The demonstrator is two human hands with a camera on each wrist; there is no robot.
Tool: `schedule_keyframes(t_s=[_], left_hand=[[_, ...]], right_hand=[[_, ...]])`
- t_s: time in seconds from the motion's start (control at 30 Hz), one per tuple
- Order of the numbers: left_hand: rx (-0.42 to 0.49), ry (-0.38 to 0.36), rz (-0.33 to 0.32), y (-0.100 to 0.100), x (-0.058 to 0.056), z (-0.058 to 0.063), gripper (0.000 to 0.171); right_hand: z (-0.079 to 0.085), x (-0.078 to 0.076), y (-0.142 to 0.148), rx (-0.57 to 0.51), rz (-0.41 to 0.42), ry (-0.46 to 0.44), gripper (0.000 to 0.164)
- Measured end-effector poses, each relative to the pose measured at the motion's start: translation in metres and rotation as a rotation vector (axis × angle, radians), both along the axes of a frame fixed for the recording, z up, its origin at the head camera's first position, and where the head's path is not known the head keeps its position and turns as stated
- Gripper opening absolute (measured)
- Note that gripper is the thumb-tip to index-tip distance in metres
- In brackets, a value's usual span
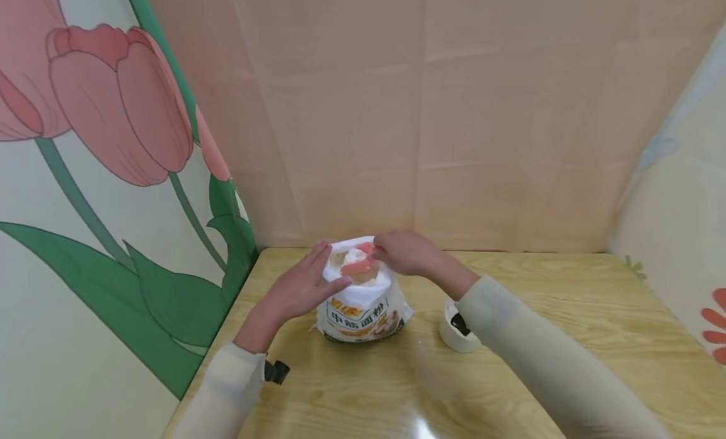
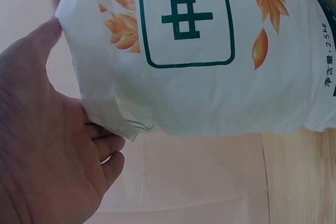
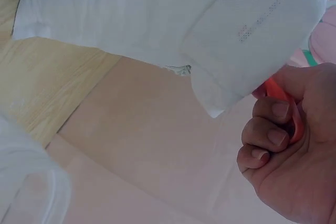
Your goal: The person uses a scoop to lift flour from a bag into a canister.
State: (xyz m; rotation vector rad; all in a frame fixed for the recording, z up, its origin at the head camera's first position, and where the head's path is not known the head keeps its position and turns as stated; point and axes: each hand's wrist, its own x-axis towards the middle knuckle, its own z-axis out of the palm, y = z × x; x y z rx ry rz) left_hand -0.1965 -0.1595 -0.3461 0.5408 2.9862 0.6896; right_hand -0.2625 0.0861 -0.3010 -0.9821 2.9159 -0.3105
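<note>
A white flour bag [image 1: 363, 325] with orange wheat prints stands on the table, its top folded outward and its mouth gaping. My left hand [image 1: 303, 288] holds the bag's rim on the left, thumb at the front; the left wrist view shows that hand [image 2: 58, 124] against the folded edge. In my right hand [image 1: 408, 253] is the handle of a red-pink scoop [image 1: 356, 268], which lies in the bag's mouth with white flour [image 1: 355, 256] on it. Curled fingers wrap the red handle [image 3: 298, 124] in the right wrist view, where the bag hides the scoop's bowl.
Right of the bag, partly behind my right forearm, sits a small white round container [image 1: 458, 339] with a black patch. A translucent plastic rim [image 3: 58, 192] shows in the right wrist view. The wooden table [image 1: 567, 313] meets a pink cloth backdrop [image 1: 420, 143] behind.
</note>
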Motion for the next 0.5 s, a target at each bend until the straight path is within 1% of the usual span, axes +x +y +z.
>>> schedule_keyframes(t_s=[0.17, 0.3, 0.4, 0.5], left_hand=[[0.01, 0.0, -0.002, -0.002, 0.002, -0.001, 0.106], [0.013, -0.013, -0.002, -0.002, 0.003, -0.002, 0.104], [0.019, -0.019, 0.005, -0.001, 0.004, -0.001, 0.103], [0.018, -0.017, 0.009, -0.001, 0.003, -0.001, 0.102]], right_hand=[[-0.008, 0.011, 0.01, -0.078, 0.017, 0.065, 0.025], [-0.012, 0.02, 0.016, -0.117, -0.006, 0.081, 0.023], [-0.012, 0.024, 0.02, -0.154, -0.027, 0.092, 0.023], [-0.012, 0.026, 0.023, -0.191, -0.027, 0.117, 0.023]])
